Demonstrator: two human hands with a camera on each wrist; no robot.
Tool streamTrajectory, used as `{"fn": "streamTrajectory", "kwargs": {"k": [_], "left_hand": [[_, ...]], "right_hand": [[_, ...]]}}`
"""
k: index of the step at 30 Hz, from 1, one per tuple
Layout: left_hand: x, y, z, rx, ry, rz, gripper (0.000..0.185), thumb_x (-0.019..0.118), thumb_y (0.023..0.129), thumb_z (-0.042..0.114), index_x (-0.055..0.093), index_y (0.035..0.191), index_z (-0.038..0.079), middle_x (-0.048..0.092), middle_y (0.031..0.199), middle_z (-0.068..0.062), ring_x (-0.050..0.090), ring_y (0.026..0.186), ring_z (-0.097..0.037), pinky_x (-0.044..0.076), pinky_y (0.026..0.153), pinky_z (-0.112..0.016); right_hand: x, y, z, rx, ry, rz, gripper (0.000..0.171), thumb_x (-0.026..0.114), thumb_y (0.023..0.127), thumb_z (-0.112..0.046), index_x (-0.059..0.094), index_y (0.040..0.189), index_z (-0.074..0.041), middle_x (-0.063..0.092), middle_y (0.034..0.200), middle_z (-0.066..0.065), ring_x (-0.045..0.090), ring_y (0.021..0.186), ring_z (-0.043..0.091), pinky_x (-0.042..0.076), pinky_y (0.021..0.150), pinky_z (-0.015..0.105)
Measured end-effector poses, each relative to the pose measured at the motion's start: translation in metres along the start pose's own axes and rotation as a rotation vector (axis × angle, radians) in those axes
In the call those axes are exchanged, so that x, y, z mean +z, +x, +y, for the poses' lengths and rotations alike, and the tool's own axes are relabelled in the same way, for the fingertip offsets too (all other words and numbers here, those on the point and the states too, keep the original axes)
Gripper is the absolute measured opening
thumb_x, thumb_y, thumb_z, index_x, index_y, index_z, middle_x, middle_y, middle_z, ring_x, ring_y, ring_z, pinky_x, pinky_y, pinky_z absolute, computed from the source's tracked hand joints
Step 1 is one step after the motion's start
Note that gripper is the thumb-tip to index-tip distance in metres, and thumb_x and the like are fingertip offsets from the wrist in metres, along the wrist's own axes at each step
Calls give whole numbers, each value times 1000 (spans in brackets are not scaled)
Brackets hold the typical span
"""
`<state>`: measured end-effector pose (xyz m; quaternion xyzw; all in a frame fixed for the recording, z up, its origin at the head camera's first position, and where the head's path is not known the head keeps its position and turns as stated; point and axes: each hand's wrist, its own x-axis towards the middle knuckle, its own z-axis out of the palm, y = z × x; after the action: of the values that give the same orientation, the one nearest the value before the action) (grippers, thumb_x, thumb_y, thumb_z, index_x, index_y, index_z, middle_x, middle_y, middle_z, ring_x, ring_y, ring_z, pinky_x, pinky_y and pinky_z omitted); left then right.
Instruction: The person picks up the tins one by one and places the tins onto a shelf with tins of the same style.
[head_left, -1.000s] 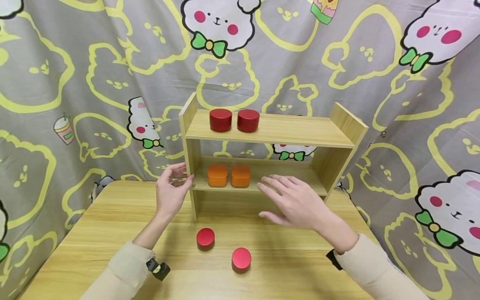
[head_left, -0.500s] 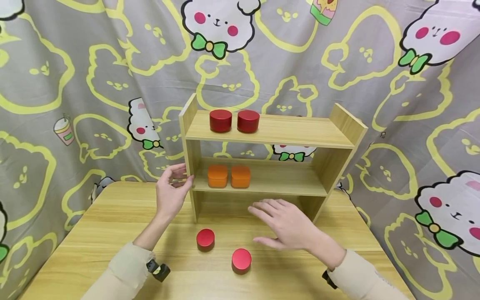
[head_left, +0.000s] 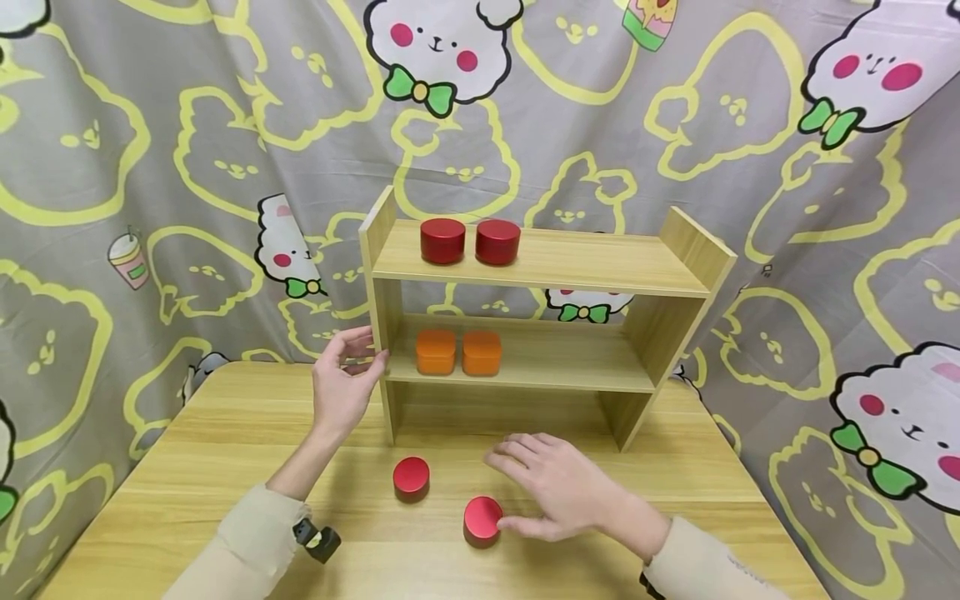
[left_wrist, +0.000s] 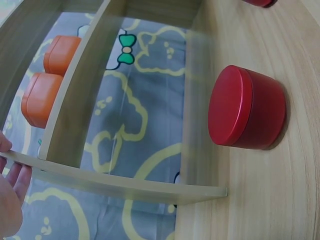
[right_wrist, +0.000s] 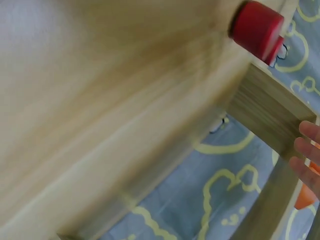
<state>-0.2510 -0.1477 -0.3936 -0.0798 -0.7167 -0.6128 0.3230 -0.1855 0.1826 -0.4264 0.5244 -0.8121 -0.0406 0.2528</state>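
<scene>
My left hand (head_left: 343,375) grips the left side panel of a small wooden shelf (head_left: 585,362), thumb on one face and fingers on the other, as the left wrist view shows. My right hand (head_left: 558,487) hovers low over the table with fingers loosely extended. Its thumb tip is right at the edge of a round red tin (head_left: 481,523). Another red tin (head_left: 411,480) sits on the table farther left, toward the shelf. In the right wrist view, the right hand's fingertips (right_wrist: 306,145) show at the edge with nothing between them.
Two dark red tins, a left one (head_left: 442,242) and a right one (head_left: 497,242), stand on the top board. Below them, two orange containers, one left (head_left: 436,352) and one right (head_left: 481,352), share the middle board. A patterned curtain (head_left: 300,150) hangs behind the wooden table (head_left: 225,433).
My right hand has come down from in front of the middle board toward the table, to the nearer red tin. The left hand keeps its hold on the shelf panel.
</scene>
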Motion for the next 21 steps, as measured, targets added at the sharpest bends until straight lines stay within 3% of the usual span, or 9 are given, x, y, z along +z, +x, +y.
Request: {"fn": "streamTrajectory", "kwargs": {"k": [6,11,21], "left_hand": [[0,0,0,4,-4,-1,36,76,88,-6,71,123,0,72,108,-19,67,88,-1,61,77,-11],[0,1,-1,7,-3,0,36,76,88,-6,70,123,0,72,108,-19,66,88,1,61,77,-12],[0,0,-1,1,-7,3,36,76,87,-6,71,122,0,72,108,-18,70,90,-9,62,77,-12]], "right_hand": [[11,-3,-8,-9,-8,-49,77,58,92,-75,60,141,-16,72,128,-2,69,118,17,62,96,32],[21,-4,-12,-20,-26,-75,77,59,90,-76,61,139,-17,72,125,-3,68,116,15,62,90,31],[37,-8,-14,-15,-38,-112,77,56,91,-78,63,137,-18,73,121,-5,71,111,13,62,87,29]]}}
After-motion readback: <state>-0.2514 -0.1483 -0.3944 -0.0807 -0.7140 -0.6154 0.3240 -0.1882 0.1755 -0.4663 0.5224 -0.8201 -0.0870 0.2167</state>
